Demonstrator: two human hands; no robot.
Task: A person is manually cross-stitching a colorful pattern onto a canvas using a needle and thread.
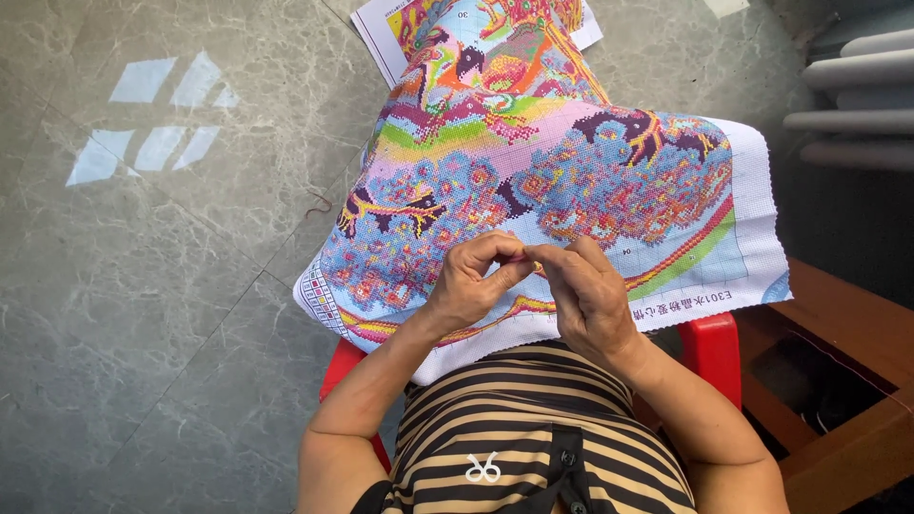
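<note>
At the centre of the frame the left hand (468,284) and right hand (587,290) meet fingertip to fingertip, both pinched on something too fine to make out, probably thread; the cross-stitch cloth (533,181) drapes over the lap toward the upper middle; judging by this, keeping the pinch steady and close above the cloth should help; a red stool (712,347) shows at lower right.

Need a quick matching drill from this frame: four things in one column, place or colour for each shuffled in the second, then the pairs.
Things:
1. cross-stitch cloth
2. plastic stool
3. printed pattern sheet
4. wooden furniture

Descriptions:
A. brown, at the right edge
B. on the floor at the top, partly under the cloth
C. red, under the cloth's near edge
D. multicoloured, spread beneath both hands

Pairs: 1-D, 2-C, 3-B, 4-A

The left hand and right hand meet fingertip to fingertip above the cloth.
</note>
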